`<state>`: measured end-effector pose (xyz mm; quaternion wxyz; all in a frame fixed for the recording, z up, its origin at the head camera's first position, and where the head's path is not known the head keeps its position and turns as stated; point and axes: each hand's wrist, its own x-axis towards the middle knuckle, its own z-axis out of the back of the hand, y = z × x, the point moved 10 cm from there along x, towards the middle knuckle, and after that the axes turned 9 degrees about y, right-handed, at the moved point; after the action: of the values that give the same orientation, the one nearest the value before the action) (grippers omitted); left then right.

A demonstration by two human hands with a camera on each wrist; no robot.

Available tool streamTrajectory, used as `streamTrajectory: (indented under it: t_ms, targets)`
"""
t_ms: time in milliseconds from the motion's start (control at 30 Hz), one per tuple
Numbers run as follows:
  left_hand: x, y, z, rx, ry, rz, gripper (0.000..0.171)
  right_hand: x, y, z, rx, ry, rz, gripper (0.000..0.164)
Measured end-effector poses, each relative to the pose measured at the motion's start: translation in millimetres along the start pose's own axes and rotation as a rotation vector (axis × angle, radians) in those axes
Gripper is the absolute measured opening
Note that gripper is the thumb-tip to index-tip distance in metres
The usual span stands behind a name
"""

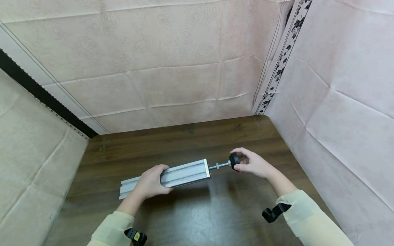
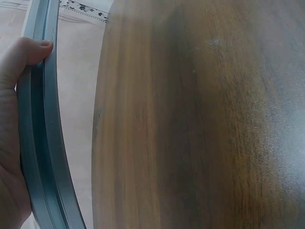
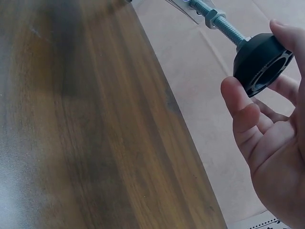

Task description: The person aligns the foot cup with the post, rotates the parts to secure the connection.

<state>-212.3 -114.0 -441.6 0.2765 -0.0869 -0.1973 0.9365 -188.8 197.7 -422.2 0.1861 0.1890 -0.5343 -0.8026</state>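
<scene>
My left hand (image 1: 151, 181) grips a long grooved aluminium profile (image 1: 186, 172) around its middle, holding it above the table at a slight tilt. In the left wrist view the thumb lies along the groove of the profile (image 2: 42, 124). From the profile's right end a threaded rod (image 1: 221, 165) with a nut (image 3: 214, 18) sticks out. At the rod's outer end sits a black round levelling foot (image 1: 234, 161). My right hand (image 1: 253, 164) pinches this foot by its rim, and its hollow underside faces the palm in the right wrist view.
The brown wooden table (image 1: 234, 205) lies below both hands. Pale patterned cloth (image 1: 184, 68) hangs behind it and at both sides, close to the table edges. A black camera (image 1: 135, 236) is strapped to the left sleeve, another camera (image 1: 275, 212) to the right.
</scene>
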Motion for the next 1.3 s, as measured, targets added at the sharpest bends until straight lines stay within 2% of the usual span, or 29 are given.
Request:
streamTrajectory:
  t_ms: [333,467,533,733,833,1100,1300]
  targets:
    - [-0.4,-0.1,0.3,0.001,0.000,0.001,0.069,1,3,1,0.011,-0.018,-0.006,0.040]
    - [-1.0,-0.3,0.7,-0.003,0.002,0.007,0.070,0,5,0,0.020,-0.010,0.006,0.048]
    - [-1.3,-1.0,1.6,-0.005,-0.002,0.003,0.069,-2,9,1,0.005,-0.007,0.046,0.055]
    - [-2.1,-1.8,4.5,-0.004,-0.011,0.002,0.070,-8,23,1,-0.035,0.001,0.237,0.071]
    - [-2.3,-1.4,4.7,-0.004,-0.013,0.002,0.069,-8,26,-3,-0.041,0.022,0.282,0.075]
    - [-1.4,0.4,3.1,0.000,-0.010,-0.001,0.069,-7,22,-9,-0.042,0.062,0.244,0.077]
    - [-0.9,1.0,2.4,-0.002,-0.004,-0.003,0.068,-5,22,-9,-0.052,0.044,0.270,0.073]
